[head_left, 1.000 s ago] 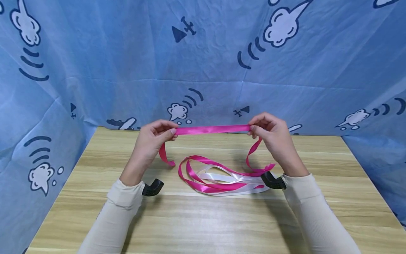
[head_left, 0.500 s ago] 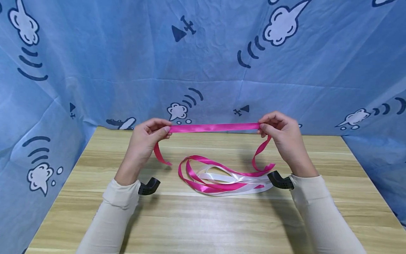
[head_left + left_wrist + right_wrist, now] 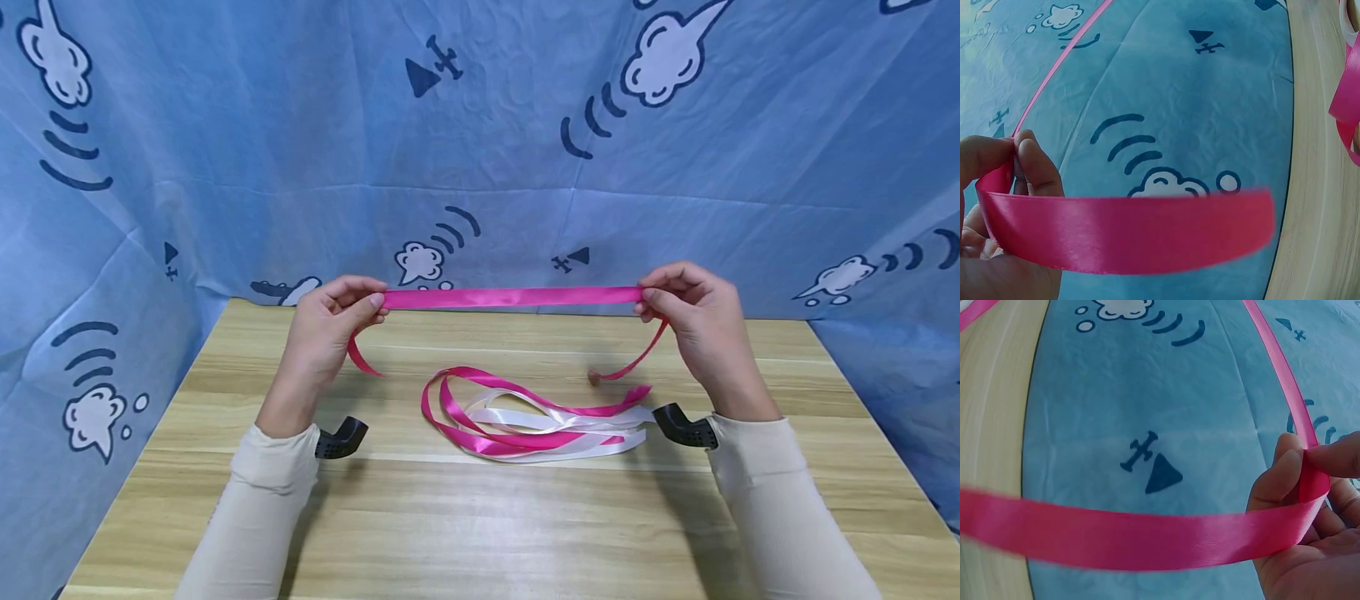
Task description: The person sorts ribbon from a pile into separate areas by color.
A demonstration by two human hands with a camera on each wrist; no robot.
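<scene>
A pink satin ribbon (image 3: 513,297) is stretched level between both hands, above the far part of the table. My left hand (image 3: 330,325) pinches it between thumb and fingers, and a short tail hangs below that hand. My right hand (image 3: 697,325) pinches the other side, its longer tail curving down and inward. In the left wrist view the loose end of the ribbon (image 3: 1129,234) sweeps across in front of the palm. The right wrist view shows the tail of the ribbon (image 3: 1147,540) bending round behind the fingers.
Beneath the stretched ribbon, a loose bundle of looped pink ribbons (image 3: 480,446) and white ribbons (image 3: 517,418) lies on the wooden table (image 3: 480,525). A blue patterned cloth (image 3: 480,150) hangs along the back and sides. A black wrist-mounted piece sticks out from each sleeve.
Both hands have moved apart, left hand leftward and right hand rightward, so the ribbon span between them has grown longer. The right tail has lifted away from the bundle.
</scene>
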